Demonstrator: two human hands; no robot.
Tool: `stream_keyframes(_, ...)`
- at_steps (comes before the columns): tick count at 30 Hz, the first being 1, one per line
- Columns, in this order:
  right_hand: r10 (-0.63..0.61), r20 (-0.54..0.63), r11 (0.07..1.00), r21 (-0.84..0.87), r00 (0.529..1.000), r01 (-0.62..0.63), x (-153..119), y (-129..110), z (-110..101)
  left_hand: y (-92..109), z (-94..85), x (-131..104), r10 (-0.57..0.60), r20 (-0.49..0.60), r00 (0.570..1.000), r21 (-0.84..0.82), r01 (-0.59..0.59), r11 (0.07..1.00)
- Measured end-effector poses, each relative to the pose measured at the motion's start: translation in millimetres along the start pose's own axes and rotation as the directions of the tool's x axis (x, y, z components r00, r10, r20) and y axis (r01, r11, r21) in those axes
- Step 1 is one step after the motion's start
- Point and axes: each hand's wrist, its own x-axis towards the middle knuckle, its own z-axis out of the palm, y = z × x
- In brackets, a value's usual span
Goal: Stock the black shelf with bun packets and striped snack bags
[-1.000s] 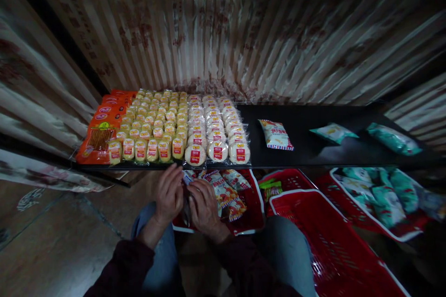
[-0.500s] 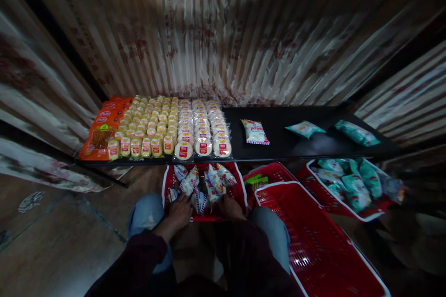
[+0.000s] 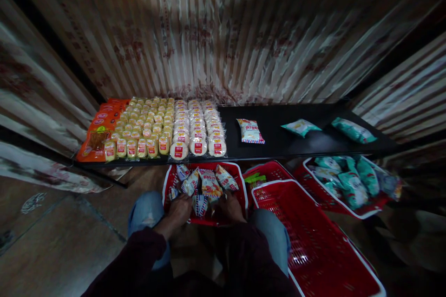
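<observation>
A red basket [image 3: 244, 195] with a white rim stands between my knees, under the front edge of a black shelf. Inside lie several snack bags with striped ends, among them an upright bag [image 3: 210, 184] with an orange and white front. My left hand [image 3: 179, 209] is over the basket's near left part, fingers bent down beside the bags. On the near right, my right hand [image 3: 232, 206] reaches in below another snack bag [image 3: 226, 178]. The fingertips of both hands are lost in shadow and among the bags, so their grip is unclear.
The black shelf [image 3: 272, 148] holds rows of yellow packaged cakes [image 3: 141, 147], round white packaged biscuits [image 3: 198, 146], orange packs [image 3: 101, 125], one white snack bag [image 3: 251, 131] and two green bags [image 3: 353, 130]. Red baskets [image 3: 324, 241] stand to the right, one with green bags [image 3: 351, 189].
The orange and white bag in the basket now stands with its front facing me; before, it was tilted. My right hand has shifted slightly. The view has moved a little.
</observation>
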Motion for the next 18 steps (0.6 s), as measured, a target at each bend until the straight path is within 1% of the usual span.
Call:
stream_keyframes(2, -0.053, -0.041, 0.996, 0.064, 0.998, 0.056, 6.3, -7.7, 3.6, -0.7, 0.3, 1.1, -0.022, 0.001, 1.0, 0.009, 0.022, 1.0)
stream_keyframes(4, -0.11, -0.099, 0.979, 0.163, 0.989, 0.125, 11.8, -13.8, 7.6, -1.9, 1.2, 1.3, -0.049, 0.001, 0.999, 0.009, 0.049, 0.999)
stream_keyframes(6, -0.117, -0.162, 0.955, 0.253, 0.98, 0.156, 15.9, -16.4, 10.8, -3.0, 1.5, 1.5, -0.058, 0.003, 0.998, 0.001, 0.058, 0.998)
stream_keyframes(8, -0.072, -0.199, 0.936, 0.324, 0.977, 0.135, 18.7, -15.8, 12.2, -3.5, 0.1, 2.5, -0.054, 0.003, 0.999, -0.013, 0.054, 0.998)
stream_keyframes(11, 0.048, -0.224, 0.91, 0.412, 0.973, 0.05, 21.2, -12.8, 10.3, -2.5, -3.8, 4.9, -0.059, 0.003, 0.998, -0.039, 0.059, 0.998)
stream_keyframes(14, 0.153, -0.259, 0.895, 0.446, 0.954, -0.023, 22.3, -12.1, 6.2, 0.9, -6.3, 5.4, -0.085, -0.012, 0.996, -0.075, 0.084, 0.994)
stream_keyframes(16, 0.171, -0.308, 0.888, 0.459, 0.936, -0.012, 22.9, -13.7, 3.5, 4.6, -7.1, 5.0, -0.101, -0.031, 0.994, -0.095, 0.097, 0.991)
stream_keyframes(18, 0.153, -0.373, 0.885, 0.463, 0.915, 0.041, 24.0, -16.1, 1.7, 9.8, -8.2, 6.6, -0.146, -0.05, 0.988, -0.166, 0.136, 0.977)
